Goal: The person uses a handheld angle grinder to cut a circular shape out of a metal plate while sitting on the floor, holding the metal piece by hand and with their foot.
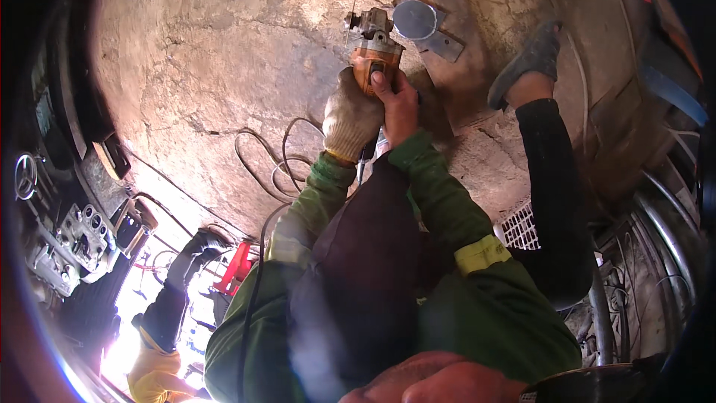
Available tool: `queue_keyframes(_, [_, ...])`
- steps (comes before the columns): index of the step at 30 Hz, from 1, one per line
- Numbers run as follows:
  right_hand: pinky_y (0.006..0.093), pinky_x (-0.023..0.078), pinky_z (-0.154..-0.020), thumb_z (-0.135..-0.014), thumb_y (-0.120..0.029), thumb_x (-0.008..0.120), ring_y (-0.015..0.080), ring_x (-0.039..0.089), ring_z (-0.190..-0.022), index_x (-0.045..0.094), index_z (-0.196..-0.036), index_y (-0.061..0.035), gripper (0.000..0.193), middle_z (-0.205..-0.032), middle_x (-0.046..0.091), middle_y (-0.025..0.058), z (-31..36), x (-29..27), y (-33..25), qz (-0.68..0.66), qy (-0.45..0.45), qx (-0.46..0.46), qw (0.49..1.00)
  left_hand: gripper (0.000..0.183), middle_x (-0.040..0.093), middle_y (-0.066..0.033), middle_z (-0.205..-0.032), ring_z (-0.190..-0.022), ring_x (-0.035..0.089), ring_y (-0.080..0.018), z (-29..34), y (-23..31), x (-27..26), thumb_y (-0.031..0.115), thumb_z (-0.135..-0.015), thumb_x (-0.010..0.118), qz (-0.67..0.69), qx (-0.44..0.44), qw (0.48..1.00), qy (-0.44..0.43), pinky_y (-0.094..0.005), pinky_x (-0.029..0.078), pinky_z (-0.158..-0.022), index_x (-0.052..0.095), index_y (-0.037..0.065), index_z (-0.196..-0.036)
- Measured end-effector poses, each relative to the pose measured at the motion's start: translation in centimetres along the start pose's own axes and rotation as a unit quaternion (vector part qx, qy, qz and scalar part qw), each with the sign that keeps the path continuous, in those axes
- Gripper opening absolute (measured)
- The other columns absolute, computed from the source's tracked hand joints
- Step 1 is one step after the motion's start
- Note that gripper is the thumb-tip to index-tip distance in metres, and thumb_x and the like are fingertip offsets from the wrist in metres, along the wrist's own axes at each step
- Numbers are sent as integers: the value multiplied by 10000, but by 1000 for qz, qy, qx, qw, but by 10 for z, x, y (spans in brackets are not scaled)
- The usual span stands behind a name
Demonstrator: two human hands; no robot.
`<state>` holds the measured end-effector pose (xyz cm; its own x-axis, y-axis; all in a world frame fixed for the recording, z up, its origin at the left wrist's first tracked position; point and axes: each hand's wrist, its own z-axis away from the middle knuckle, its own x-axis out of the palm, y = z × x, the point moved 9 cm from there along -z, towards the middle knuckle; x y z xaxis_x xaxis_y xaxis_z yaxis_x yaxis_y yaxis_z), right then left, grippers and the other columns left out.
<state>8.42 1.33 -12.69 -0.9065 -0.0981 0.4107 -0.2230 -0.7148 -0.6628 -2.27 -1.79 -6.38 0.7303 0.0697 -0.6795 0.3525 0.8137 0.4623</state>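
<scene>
An orange angle grinder [371, 62] with a metal gear head is between my two hands, its thin disc upright on the left side. My left hand [350, 118], in a pale knitted work glove, is closed around the left of the body. My bare right hand [399, 110] grips the right side, its thumb lying near the dark switch. Just right of the grinder's head, a round grey metal disc [415, 19] lies over a flat metal piece with a hole [447, 47]. The grinder's disc is apart from both.
A loose cable [257, 151] curls left of my hands. A dark shoe [533, 60] stands on the floor at right, near a white plastic lattice [520, 227]. Metal pipes [664, 213] line the right edge. Engine parts [86, 242] and a person in yellow [156, 373] are at left.
</scene>
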Motion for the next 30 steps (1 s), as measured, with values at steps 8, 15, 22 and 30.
queue_keyframes(8, [361, 483, -964, -897, -414, 767, 199, 635, -1044, 601, -1232, 38, 587, -1152, 679, 128, 4, 10, -10, 114, 52, 17, 992, 499, 681, -313, -959, -907, 668, -505, -1, -5, -13, 454, -921, 618, -31, 23, 999, -15, -568, 522, -751, 544, 6, -1129])
queue_keyframes(15, [350, 478, -974, -916, -511, 710, 181, 618, -1138, 596, -1317, -29, 638, -1275, 651, 82, 6, 23, -8, -148, -201, 164, 954, 700, 695, -282, -953, -942, 685, -467, 4, -14, -17, 410, -709, 828, -6, 47, 997, -68, -526, 548, -784, 532, -9, -1185])
queue_keyframes(22, [385, 455, -988, -886, -479, 746, 184, 607, -1140, 617, -1308, -75, 598, -1238, 660, 49, 15, 12, 12, -55, -137, 175, 973, 785, 689, -259, -1045, -956, 693, -428, 19, -21, -12, 336, -677, 854, 7, 28, 996, -87, -500, 554, -801, 486, -7, -1280])
queue_keyframes(30, [344, 441, -1008, -900, -374, 760, 165, 605, -1112, 627, -1249, 0, 529, -1186, 677, 74, 1, 9, 9, -74, -127, 101, 984, 905, 681, -267, -1063, -946, 693, -433, 8, -9, -11, 358, -663, 880, -9, 111, 993, -26, -512, 556, -758, 414, -15, -1343])
